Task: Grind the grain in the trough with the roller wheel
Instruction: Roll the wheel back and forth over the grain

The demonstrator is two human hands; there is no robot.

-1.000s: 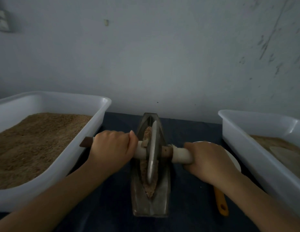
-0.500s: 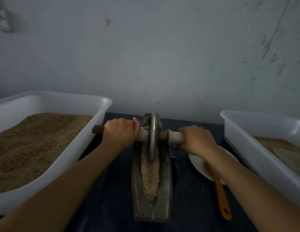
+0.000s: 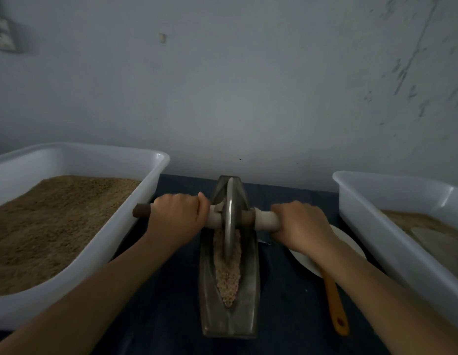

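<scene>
From the head camera I see my left hand (image 3: 175, 221) and my right hand (image 3: 303, 226) on the handle (image 3: 266, 221) that goes through the roller wheel (image 3: 230, 216). The fingers of both hands are curled tight around the handle, one hand on each side of the wheel.

The wheel stands up on its edge in the trough (image 3: 229, 319). It sits in the far half of the trough, and its bottom edge presses into the grain (image 3: 227, 275). The grain lies in a long strip in the groove and comes to a point near me.

Half a second ago the wheel was right at the far tip of the trough. Now it is a little closer to me, and my hands have come back with it. One second ago the wheel was nearer still and hid much of the grain.

The trough rests on the dark bench (image 3: 286, 303). A white tub (image 3: 135, 226) full of brown grain is on the left. Another white tub (image 3: 376, 239) is on the right. A white plate (image 3: 350, 242) and an orange handle (image 3: 334, 303) lie under my right arm. These have not moved.
</scene>
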